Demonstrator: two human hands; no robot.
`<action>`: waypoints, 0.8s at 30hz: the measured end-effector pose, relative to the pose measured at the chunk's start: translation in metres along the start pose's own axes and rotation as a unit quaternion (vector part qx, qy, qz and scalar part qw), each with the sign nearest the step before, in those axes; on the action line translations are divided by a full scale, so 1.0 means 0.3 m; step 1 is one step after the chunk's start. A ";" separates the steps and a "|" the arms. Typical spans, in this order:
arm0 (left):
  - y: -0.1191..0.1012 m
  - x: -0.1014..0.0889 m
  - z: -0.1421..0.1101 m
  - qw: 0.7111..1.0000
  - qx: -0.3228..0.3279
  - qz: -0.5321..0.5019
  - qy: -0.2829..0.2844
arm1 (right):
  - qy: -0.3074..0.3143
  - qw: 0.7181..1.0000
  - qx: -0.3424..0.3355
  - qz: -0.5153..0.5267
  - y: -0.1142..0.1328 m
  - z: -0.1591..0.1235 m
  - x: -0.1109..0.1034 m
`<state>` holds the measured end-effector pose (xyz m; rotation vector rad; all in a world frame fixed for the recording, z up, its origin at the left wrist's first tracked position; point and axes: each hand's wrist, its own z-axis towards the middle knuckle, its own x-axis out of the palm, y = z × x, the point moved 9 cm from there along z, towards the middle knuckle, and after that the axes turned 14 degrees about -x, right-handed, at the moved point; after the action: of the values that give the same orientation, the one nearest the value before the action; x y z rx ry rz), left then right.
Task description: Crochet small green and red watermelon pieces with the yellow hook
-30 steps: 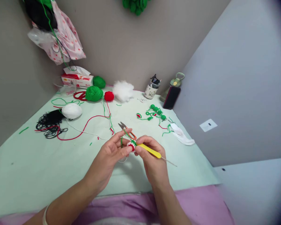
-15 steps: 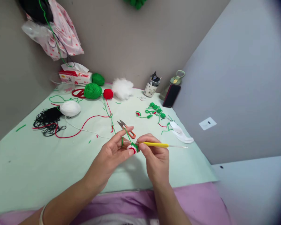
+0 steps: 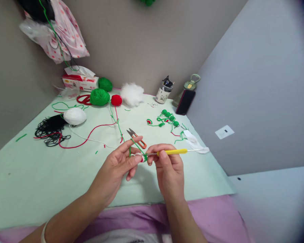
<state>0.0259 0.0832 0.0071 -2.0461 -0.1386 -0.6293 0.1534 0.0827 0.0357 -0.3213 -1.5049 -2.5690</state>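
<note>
My left hand pinches a small red, white and green crochet piece between thumb and fingers, with green yarn looped over the index finger. My right hand grips a yellow-handled crochet hook, held nearly level, its metal tip at the piece. Both hands hover above the pale green sheet. Orange-handled snips lie just behind my left fingers.
Green yarn balls, a red ball, white stuffing, a white ball and tangled black yarn lie at the back left. Small green crochet pieces, a jar, a phone and a tissue box sit further back.
The hook swung from pointing down-right to nearly level and slid rightward out through the piece. My left fingers shifted slightly around the crochet piece.
</note>
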 end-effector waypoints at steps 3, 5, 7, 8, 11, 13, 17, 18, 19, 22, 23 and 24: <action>-0.005 0.008 -0.005 1.000 0.001 -0.009 0.009 | 0.001 1.000 -0.005 0.009 0.004 0.002 0.001; -0.011 0.006 -0.009 1.000 0.011 -0.005 0.005 | 0.007 1.000 -0.013 0.009 0.012 0.002 0.005; -0.016 0.001 -0.011 1.000 0.024 0.005 -0.002 | 0.018 0.999 -0.034 -0.001 0.031 0.001 0.011; -0.018 -0.002 -0.011 0.999 0.030 0.011 -0.005 | 0.023 0.998 -0.049 -0.015 0.044 0.000 0.013; -0.023 -0.011 -0.011 0.998 0.052 0.030 -0.017 | 0.042 0.990 -0.106 -0.089 0.091 -0.009 0.023; -0.027 -0.014 -0.011 0.996 0.066 0.046 -0.026 | 0.058 0.978 -0.145 -0.139 0.118 -0.019 0.031; -0.035 -0.022 -0.016 0.992 0.088 0.075 -0.046 | 0.095 0.953 -0.198 -0.208 0.144 -0.039 0.050; -0.037 -0.025 -0.018 0.991 0.094 0.080 -0.051 | 0.101 0.949 -0.206 -0.217 0.147 -0.040 0.052; -0.040 -0.029 -0.021 0.990 0.099 0.084 -0.055 | 0.103 0.947 -0.211 -0.221 0.149 -0.040 0.052; -0.046 -0.032 -0.024 0.988 0.104 0.095 -0.060 | 0.102 0.942 -0.226 -0.226 0.154 -0.035 0.049; -0.046 -0.031 -0.025 0.988 0.103 0.096 -0.061 | 0.106 0.937 -0.239 -0.231 0.159 -0.035 0.052; -0.046 -0.028 -0.025 0.988 0.101 0.096 -0.060 | 0.113 0.930 -0.255 -0.241 0.163 -0.037 0.058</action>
<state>0.0112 0.0857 0.0166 -1.8737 -0.0717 -0.3568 0.1470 0.0489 0.0762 0.3360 -0.8964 -3.2194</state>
